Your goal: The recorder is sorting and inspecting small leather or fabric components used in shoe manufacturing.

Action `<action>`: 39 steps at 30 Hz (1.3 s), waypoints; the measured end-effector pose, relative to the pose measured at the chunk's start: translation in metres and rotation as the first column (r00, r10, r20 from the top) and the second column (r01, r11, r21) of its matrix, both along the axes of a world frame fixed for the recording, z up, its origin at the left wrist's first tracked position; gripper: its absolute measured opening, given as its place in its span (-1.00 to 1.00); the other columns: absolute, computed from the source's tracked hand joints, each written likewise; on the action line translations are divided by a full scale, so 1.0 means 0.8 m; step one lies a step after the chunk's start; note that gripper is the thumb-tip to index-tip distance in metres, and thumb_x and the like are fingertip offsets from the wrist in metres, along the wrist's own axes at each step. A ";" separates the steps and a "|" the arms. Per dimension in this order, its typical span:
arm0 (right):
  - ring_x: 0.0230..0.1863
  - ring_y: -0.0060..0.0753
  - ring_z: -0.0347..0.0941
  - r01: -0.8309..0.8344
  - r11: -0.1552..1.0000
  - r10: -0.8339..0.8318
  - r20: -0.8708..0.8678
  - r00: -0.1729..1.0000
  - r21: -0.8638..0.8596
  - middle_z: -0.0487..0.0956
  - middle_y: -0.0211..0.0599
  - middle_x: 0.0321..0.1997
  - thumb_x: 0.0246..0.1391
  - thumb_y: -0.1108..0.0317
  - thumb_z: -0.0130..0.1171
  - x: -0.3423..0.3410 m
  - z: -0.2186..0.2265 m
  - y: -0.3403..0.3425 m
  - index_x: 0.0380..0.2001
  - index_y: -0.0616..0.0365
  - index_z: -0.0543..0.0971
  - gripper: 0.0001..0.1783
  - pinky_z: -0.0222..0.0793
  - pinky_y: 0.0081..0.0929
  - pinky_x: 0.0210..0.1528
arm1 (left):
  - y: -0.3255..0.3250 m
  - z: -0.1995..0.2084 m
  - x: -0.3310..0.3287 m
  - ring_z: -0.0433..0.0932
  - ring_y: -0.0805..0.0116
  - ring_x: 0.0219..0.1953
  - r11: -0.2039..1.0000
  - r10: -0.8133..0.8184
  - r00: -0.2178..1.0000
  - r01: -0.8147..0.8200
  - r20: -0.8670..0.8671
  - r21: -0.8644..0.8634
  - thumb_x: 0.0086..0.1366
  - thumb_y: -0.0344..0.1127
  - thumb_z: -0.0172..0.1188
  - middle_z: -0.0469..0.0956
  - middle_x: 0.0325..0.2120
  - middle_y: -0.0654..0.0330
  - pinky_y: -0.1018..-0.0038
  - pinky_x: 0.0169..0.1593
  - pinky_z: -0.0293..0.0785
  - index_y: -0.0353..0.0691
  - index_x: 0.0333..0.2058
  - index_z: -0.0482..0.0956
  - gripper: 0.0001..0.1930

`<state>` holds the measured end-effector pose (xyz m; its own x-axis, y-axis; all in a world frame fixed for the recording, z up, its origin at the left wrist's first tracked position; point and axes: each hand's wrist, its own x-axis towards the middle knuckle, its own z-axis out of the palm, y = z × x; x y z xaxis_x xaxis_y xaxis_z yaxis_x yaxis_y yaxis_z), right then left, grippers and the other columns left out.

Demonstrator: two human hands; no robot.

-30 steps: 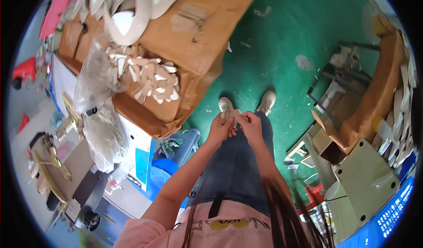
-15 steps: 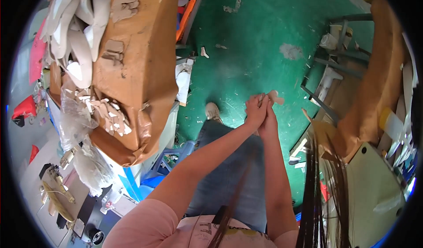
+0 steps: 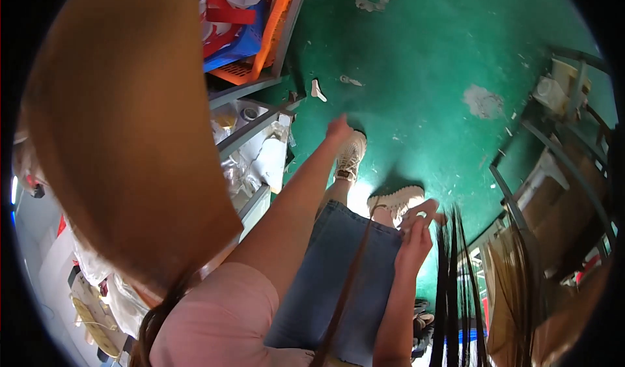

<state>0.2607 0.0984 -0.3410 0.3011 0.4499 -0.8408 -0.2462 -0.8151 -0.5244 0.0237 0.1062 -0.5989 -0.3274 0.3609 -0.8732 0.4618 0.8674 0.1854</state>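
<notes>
My left hand [image 3: 338, 130] reaches down and forward over the green floor, just beyond my left shoe; its fingers are small and blurred. A little past it on the floor lies a small pinkish-white offcut [image 3: 318, 91], apart from the hand. My right hand [image 3: 414, 233] is held near my right knee, fingers curled round a flat beige cut-out piece [image 3: 427, 209]. Part of that piece is hidden by the fingers.
At left, a brown covered tabletop [image 3: 130, 126] looms very close. Beneath it stand a metal shelf frame [image 3: 250, 132] and an orange crate [image 3: 265, 41] with bags. My shoes [image 3: 397, 199] are on the floor. Metal rack legs [image 3: 514, 204] stand at right.
My hands, together on the beige piece before, have parted. The left has gone forward and left toward the floor; the right has drawn back with the piece. My view has dipped lower.
</notes>
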 end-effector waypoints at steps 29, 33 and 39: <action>-0.54 -0.76 0.20 -0.425 0.879 0.423 0.058 0.904 0.217 0.40 -0.50 -0.52 0.06 0.30 -0.05 -0.047 0.123 0.104 -0.29 0.26 0.45 -0.75 0.21 -0.74 -0.48 | 0.072 0.390 0.135 0.41 0.51 -0.33 0.427 0.447 0.272 -0.902 0.852 0.063 0.09 -0.60 -0.07 0.44 -0.33 0.18 0.62 -0.35 0.38 -0.31 -0.04 0.28 -0.60; -0.54 -0.78 0.22 -0.515 0.749 0.568 -0.003 0.823 0.416 0.39 -0.52 -0.54 0.01 0.37 0.00 -0.072 0.240 0.146 -0.35 0.26 0.46 -0.82 0.18 -0.78 -0.50 | 0.075 0.513 0.112 0.42 0.42 -0.24 0.119 0.475 -0.106 -0.976 0.873 -0.183 0.21 -0.38 -0.12 0.42 -0.25 0.18 0.56 -0.21 0.38 -0.28 -0.11 0.33 -0.73; -0.46 -0.58 0.37 -0.704 0.367 0.690 0.329 0.644 0.608 0.47 -0.26 -0.51 -0.14 0.45 0.13 -0.112 0.423 0.158 -0.41 0.30 0.41 -0.81 0.29 -0.63 -0.39 | 0.069 0.746 0.051 0.33 0.35 -0.06 0.291 0.101 0.019 -0.957 0.995 -0.012 0.22 0.00 -0.17 0.33 -0.11 0.19 0.38 0.01 0.25 -0.19 -0.01 0.19 -0.53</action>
